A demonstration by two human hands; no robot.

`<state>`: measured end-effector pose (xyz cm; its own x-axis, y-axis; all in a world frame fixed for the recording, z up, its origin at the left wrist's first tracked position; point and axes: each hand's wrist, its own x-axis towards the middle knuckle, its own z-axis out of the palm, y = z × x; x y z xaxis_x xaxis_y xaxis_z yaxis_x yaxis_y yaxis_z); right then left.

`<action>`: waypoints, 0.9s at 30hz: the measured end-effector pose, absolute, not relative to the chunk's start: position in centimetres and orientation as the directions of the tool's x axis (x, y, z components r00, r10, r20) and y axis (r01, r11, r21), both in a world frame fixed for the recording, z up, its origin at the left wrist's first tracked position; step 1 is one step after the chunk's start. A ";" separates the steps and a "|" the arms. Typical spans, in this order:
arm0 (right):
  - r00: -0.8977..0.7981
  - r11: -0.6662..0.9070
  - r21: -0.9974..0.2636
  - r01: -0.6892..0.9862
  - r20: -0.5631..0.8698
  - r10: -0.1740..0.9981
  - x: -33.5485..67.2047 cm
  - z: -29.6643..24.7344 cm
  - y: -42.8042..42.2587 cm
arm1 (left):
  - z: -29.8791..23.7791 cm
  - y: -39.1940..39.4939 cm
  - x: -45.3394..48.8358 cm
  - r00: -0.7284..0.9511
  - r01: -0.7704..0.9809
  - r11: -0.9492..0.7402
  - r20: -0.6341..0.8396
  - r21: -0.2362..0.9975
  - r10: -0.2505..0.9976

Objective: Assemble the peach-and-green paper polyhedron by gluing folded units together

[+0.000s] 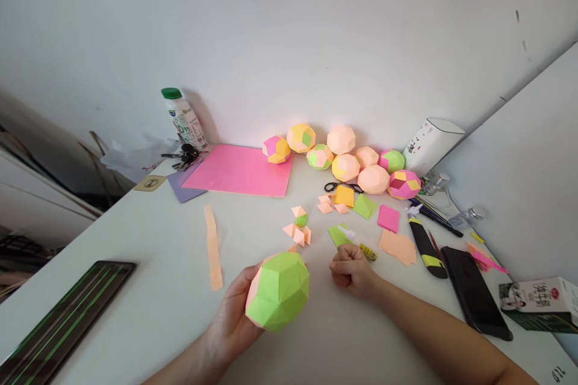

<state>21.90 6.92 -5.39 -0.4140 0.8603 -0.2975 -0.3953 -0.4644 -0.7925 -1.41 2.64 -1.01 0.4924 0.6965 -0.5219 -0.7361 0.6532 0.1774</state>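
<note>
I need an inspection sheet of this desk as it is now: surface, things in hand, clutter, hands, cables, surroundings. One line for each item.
Surface: white table, bare near the person, crowded toward the wall and the right.
Things in hand: green paper ball with some peach faces; folded paper pieces lie beyond it.
Clutter: paper balls by the wall, pink sheet, bottle, keys, scissors, marker, phone, carton, peach strip.
Hands: left hand holds the green paper ball from below; right hand is a fist at a white and yellow tube, grip unclear.
Cables: nothing seen.
Surroundings: white wall behind; dark striped panel at the left edge.
</note>
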 end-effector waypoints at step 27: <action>-0.523 -0.533 -0.761 -0.369 -0.305 0.796 21.8 -5.4 8.6 | -1.2 2.5 -0.9 0.474 -0.728 0.662 -0.566 0.178 0.674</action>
<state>21.76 8.55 -5.42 -0.5228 0.7961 -0.3047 -0.3687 -0.5335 -0.7612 -0.90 2.52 -1.22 0.4741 0.6745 -0.5660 -0.7283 0.6616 0.1783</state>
